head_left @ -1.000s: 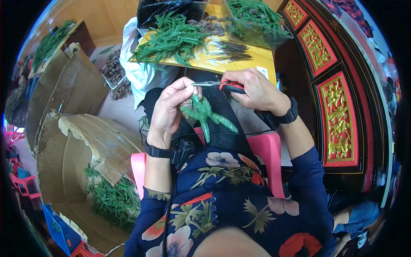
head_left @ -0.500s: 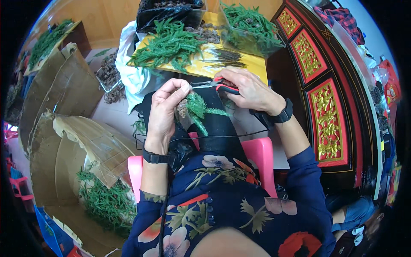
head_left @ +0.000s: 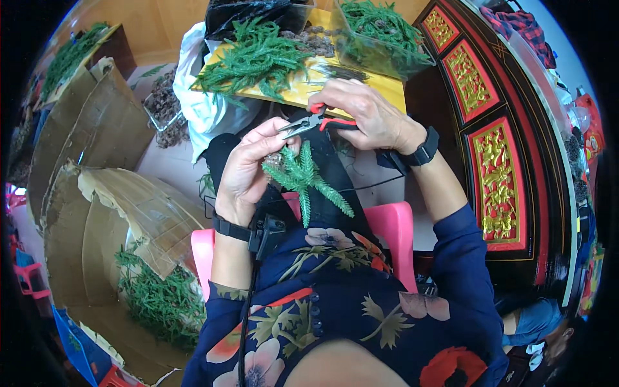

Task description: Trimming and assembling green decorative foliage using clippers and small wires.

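My left hand [head_left: 244,164] pinches a green artificial pine sprig [head_left: 303,173] near its base, above my lap. A brown pine cone [head_left: 272,160] shows beside the palm, partly covered by the needles and fingers. My right hand [head_left: 371,115] is wrapped around the red-and-black handles of long-nosed pliers [head_left: 315,121]. Their metal jaws point left and reach the left fingertips, just above the sprig. Whatever lies between the jaws is too small to make out. The sprig's several branches hang toward my lap.
Ahead, a yellow board [head_left: 392,98] carries a heap of green sprigs [head_left: 251,63], brown cones [head_left: 316,42], thin dark wires [head_left: 342,72] and a clear bin [head_left: 422,62]. Left stands a torn cardboard box [head_left: 77,238] containing greenery. A carved cabinet [head_left: 496,187] is at right; a pink chair [head_left: 394,238] surrounds me.
The pliers have tilted, their jaws now angled down-left and closer over the left fingertips. The sprig has turned, its branches now spreading downward and to the right.
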The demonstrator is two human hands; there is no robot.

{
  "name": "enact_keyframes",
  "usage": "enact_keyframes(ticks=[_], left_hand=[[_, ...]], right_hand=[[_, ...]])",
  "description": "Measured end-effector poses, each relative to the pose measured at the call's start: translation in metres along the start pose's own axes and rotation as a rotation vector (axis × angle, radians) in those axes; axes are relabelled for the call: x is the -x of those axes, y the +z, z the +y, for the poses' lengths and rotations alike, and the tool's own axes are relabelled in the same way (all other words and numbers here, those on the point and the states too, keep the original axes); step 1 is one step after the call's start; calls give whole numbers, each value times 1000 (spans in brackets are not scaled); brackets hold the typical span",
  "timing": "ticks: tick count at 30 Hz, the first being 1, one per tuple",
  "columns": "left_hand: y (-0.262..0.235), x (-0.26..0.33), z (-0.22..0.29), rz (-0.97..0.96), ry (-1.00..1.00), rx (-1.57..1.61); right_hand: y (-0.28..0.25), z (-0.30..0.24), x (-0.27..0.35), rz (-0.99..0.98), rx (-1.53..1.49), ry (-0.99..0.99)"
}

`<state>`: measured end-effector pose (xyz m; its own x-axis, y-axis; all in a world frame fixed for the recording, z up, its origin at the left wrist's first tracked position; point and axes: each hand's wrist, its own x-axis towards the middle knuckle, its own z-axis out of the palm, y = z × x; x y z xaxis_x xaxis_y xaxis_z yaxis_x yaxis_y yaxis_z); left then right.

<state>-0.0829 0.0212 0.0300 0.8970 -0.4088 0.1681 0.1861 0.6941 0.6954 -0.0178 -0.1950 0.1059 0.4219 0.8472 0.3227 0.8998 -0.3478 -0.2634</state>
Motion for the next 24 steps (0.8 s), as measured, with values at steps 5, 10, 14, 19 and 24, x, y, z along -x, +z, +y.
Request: enact_keyframes(ticks=[5,10,14,19,24], left_hand=[[-4,-1,-9,-64,-60,134],[-14,-8,-20,-273,-102,307],[-18,-11,-22,-327,-114,325],[-7,-6,-13,30,-50,-50],[0,-6,-18,152,-57,87]], right_hand=[[0,3,1,11,48,-60],[0,6,6,12,18,-51],[7,9,13,48,-15,-20],[14,10,23,76,10,145],[16,0,35,130,-10,305]])
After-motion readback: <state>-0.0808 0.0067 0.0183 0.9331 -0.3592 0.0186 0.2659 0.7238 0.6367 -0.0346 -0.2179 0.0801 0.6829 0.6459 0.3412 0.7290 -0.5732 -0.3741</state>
